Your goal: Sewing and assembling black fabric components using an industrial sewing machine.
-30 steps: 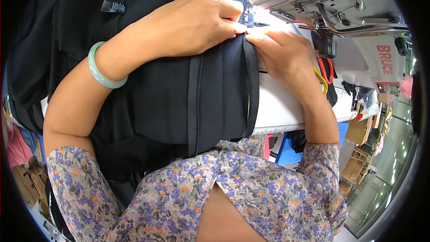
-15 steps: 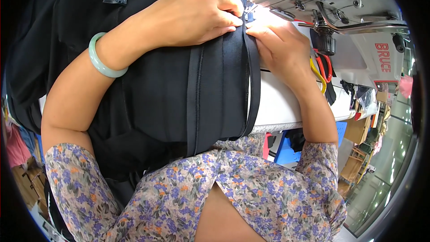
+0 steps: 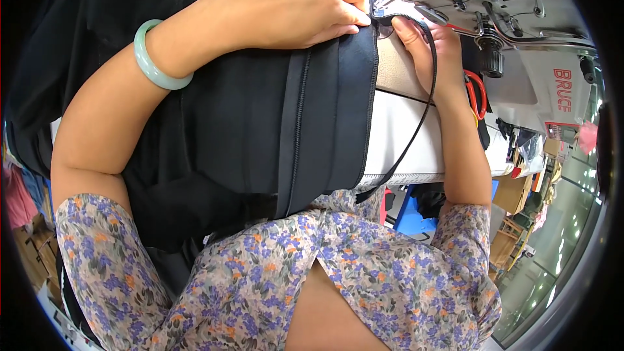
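A black garment (image 3: 240, 117) with sewn seams is spread before me, its right edge running up to the sewing machine's presser foot (image 3: 385, 1). My left hand (image 3: 312, 10) lies across the garment, fingers bent together and pinching the fabric edge just left of the foot. Right of the foot, my right hand (image 3: 435, 55) is closed with its thumb up against a narrow black strip (image 3: 416, 140). This strip arches from the foot over the right hand's fingers, then hangs down past the table's front edge. The right fingertips are partly hidden behind it.
The grey-white sewing machine (image 3: 520, 71) stands at the upper right, with a tension knob (image 3: 491, 58) beside my right hand. Red-handled scissors (image 3: 478, 94) lie next to my right wrist. A ruler strip (image 3: 416, 178) lines the white table's front edge.
My right hand has drawn away from the garment edge to the right. The strip has come apart from the edge and curves over that hand. The garment has shifted slightly up and right.
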`<state>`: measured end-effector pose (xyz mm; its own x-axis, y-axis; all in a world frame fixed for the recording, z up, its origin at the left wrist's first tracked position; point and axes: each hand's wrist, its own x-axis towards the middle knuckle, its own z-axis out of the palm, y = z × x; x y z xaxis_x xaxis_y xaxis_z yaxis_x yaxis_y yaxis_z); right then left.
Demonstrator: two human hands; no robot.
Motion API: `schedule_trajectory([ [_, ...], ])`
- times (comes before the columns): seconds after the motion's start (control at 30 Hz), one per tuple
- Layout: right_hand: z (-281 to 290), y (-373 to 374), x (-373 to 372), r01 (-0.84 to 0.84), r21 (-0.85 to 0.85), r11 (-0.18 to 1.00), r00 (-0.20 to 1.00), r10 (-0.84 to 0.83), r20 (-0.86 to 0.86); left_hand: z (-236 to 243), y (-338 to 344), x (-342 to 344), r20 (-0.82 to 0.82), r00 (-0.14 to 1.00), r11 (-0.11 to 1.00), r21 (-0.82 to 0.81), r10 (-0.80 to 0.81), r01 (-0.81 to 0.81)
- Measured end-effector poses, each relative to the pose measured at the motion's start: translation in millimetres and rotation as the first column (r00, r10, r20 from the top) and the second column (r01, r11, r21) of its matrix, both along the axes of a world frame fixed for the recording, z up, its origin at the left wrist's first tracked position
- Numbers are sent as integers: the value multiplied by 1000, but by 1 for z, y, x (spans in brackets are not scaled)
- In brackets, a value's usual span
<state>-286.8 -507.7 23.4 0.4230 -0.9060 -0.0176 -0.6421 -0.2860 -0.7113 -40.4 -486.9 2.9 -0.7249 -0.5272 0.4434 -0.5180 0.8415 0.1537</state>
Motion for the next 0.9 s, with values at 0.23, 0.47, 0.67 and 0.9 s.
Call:
schedule_trajectory([
  [0.23,-6,2,1,-53,-55,997,992,59,110,-2,1,0,14,1000,1000,-16,24,-24],
  [0.47,1,4,-4,-444,-510,737,888,286,-360,1,0,1,-4,1000,1000,25,14,-14],
  [0.67,6,19,2,-556,-652,515,828,277,-488,-4,-3,3,-128,990,995,-88,-61,50],
  [0.9,0,24,-5,-538,-660,525,838,248,-486,8,4,4,-50,998,996,-75,-49,45],
])
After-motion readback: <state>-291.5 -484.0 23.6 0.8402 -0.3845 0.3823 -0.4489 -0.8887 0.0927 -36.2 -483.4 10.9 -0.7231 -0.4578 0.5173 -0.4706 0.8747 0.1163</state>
